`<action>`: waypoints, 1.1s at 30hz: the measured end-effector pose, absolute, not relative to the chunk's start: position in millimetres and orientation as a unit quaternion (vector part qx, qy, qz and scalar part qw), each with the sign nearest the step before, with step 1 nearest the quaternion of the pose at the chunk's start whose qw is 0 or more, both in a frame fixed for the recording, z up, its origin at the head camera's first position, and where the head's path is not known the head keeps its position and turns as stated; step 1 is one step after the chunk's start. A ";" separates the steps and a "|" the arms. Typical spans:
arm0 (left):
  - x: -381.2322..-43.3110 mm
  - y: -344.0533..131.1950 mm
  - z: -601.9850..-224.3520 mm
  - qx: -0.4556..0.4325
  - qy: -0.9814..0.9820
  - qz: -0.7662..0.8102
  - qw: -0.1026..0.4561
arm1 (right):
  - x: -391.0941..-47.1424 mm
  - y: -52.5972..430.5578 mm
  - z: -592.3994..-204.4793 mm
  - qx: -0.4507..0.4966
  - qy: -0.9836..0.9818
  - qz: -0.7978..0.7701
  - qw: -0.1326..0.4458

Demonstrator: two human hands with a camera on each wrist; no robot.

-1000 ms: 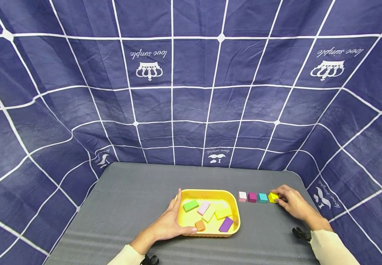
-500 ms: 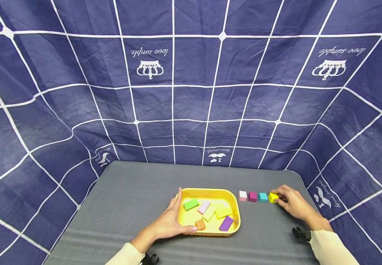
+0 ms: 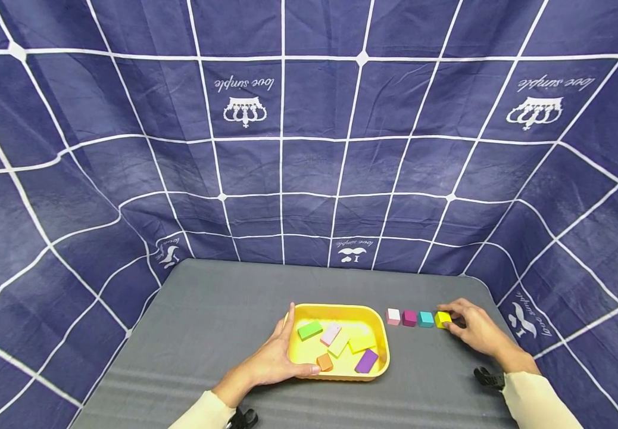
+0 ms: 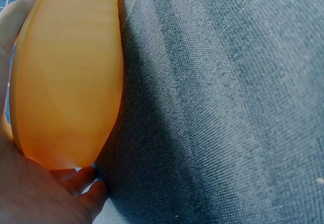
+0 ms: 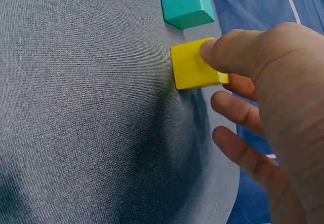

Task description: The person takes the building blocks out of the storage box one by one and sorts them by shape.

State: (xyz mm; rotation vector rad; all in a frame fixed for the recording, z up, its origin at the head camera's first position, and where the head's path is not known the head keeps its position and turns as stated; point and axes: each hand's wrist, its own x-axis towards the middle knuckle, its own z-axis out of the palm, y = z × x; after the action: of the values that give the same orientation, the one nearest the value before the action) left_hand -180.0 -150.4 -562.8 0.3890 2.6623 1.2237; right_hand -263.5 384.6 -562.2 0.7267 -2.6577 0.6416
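A yellow cube [image 5: 190,67] stands on the grey cloth at the right end of a row, and my right hand [image 3: 474,328] pinches it between thumb and fingers. To its left in the row are a teal cube [image 3: 425,319], a magenta cube [image 3: 409,318] and a pink-white cube [image 3: 393,316], spaced slightly apart. My left hand [image 3: 272,360] grips the left end of a yellow plastic bin [image 4: 71,77], its thumb over the near rim. Inside the bin lie a green block [image 3: 310,330], a pink block [image 3: 331,335], an orange block [image 3: 324,362], a purple block [image 3: 367,361] and pale yellow blocks [image 3: 361,344].
The grey cloth-covered table [image 3: 223,310] extends to the left of the bin and in front of the row. Dark blue curtain [image 3: 309,167] with white lines hangs behind and along both sides. A black strap [image 3: 488,379] is at my right wrist.
Both hands keep their places, the right on the yellow cube and the left on the bin. Only a slight shift of the head view shows.
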 end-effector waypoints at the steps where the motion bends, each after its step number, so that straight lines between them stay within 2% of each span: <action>1: -180.1 -150.3 -562.7 0.131 0.897 0.413 0.093 | -263.8 385.1 -561.7 0.252 -0.929 0.222 0.155; 11: -180.3 -149.8 -561.8 0.133 0.897 0.413 0.091 | -264.7 386.0 -559.8 0.246 -0.934 0.202 0.163; 19: -179.6 -149.4 -561.8 0.135 0.896 0.413 0.090 | -273.2 394.4 -574.5 0.298 -0.897 0.256 0.201; 33: -178.0 -149.9 -562.3 0.134 0.899 0.407 0.087 | -258.4 356.8 -545.3 0.269 -0.920 0.174 0.225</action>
State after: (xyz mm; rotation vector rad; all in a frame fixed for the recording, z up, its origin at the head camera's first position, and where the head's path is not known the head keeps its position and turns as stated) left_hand -178.0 -149.9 -562.3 0.3978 2.6782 1.2121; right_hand -258.4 356.8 -545.3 0.7429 -2.5383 0.4803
